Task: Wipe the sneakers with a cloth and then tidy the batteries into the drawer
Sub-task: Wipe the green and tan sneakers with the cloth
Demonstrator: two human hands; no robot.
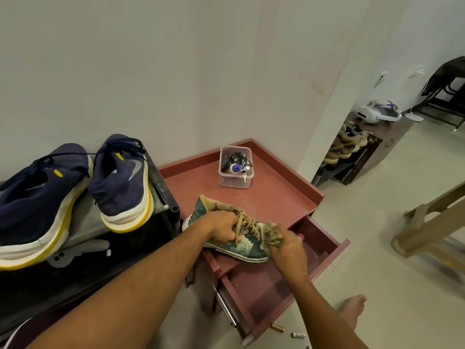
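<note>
1. Sneaker [241, 246], at surface [261, 197] edge: left hand [222, 227] grips laces, right hand [288, 253] holds cloth [273, 234] bunched on toe; wiping underway.
2. Batteries [298, 335], on floor [377, 260] beside open drawer [256, 285]: not yet tidied.

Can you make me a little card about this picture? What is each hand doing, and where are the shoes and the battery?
left hand: grips the green sneaker at its laces
right hand: holds a cloth against the sneaker's toe
drawer: open, below the sneaker
battery: looks like one lying on the floor by the drawer, not yet tidied
navy sneakers: on the black rack, far left
clear box: on the red cabinet top
</note>
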